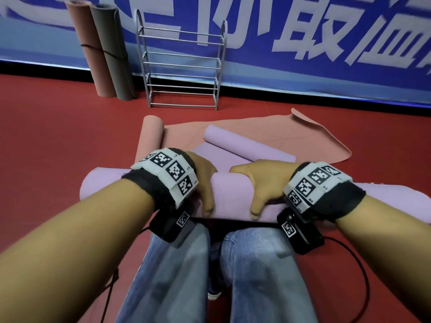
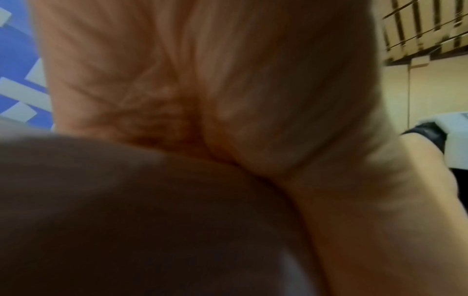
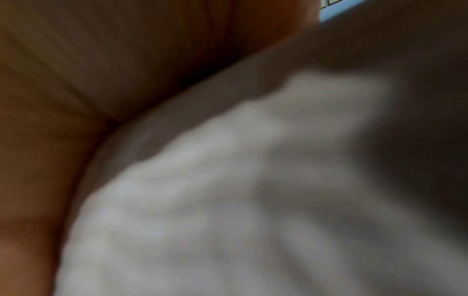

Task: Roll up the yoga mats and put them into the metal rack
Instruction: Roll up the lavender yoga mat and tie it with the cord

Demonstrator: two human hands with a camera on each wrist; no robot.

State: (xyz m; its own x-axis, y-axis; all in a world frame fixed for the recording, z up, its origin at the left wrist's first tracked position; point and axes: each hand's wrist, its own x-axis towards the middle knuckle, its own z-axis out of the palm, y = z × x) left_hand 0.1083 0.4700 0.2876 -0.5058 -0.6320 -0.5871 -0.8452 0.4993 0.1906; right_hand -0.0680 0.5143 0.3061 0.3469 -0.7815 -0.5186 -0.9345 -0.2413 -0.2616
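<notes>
Lilac yoga mat: it lies across the near floor in front of the person's knees, its near part wound into a thick roll, its far end curled into a second small roll on top of a pink mat spread flat beyond. The left hand and the right hand both sit on the near roll, fingers wrapped over its far side and thumbs hooked on the near side; each grips the mat. The wrist views are too blurred to add detail.

Step in hand, by judgement: rolling the lilac mat, roughly midway through.

The metal rack stands at the far wall, shelves bare. Two rolled mats lean upright just left of it, outside it.

Next move calls for even pressure from both hands, pushing the roll away toward the far curl, keeping the ends square so the roll does not cone. The far curl will likely need flattening first.
</notes>
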